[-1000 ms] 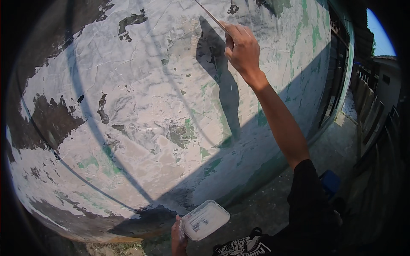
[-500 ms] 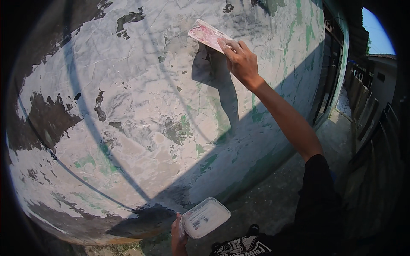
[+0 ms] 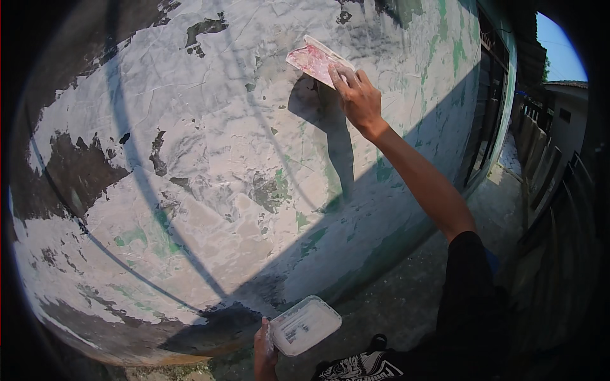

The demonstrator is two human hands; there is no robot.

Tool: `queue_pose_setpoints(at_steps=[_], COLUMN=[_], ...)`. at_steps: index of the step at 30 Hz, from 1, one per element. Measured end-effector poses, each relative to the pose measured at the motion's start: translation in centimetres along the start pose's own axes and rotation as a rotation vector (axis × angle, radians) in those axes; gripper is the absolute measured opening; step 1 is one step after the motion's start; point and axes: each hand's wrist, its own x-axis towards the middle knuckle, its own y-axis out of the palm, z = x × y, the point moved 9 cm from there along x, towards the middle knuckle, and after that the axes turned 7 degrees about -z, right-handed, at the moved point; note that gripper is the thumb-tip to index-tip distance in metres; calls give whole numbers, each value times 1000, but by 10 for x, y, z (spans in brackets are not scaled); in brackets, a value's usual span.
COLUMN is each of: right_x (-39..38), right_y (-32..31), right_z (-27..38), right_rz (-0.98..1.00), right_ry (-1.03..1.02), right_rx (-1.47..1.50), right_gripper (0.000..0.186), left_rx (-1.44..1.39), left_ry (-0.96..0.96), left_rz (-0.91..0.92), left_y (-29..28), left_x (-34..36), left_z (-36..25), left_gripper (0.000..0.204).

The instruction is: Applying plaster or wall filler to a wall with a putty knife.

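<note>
The right hand grips a flat pinkish trowel, fingers closed over its lower edge, blade pressed flat against the patchy wall. Half a second ago the trowel sat at much the same spot on the wall (a second ago it showed only edge-on). Below the wall, the left hand clasps a white tray, unmoved.

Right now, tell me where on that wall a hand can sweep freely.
The wall is bare left of and below the right hand, down to the tray in the left hand. Only the top is taken, where the right hand presses a flat scraper on it. Ground right of the tray is open.
</note>
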Motion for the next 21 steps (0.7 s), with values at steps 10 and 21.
queue_pose_setpoints(at_steps=[10, 21], right_x=[-23, -10], right_y=[14, 19], right_z=[25, 11], right_rz=[147, 156], right_ry=[-158, -141], right_rx=[54, -44], right_gripper=[43, 45], left_rx=[-6, 1], left_ry=[-19, -27], left_rz=[4, 9], left_y=[-2, 5], left_x=[-2, -8], left_z=[0, 2], left_gripper=[57, 57])
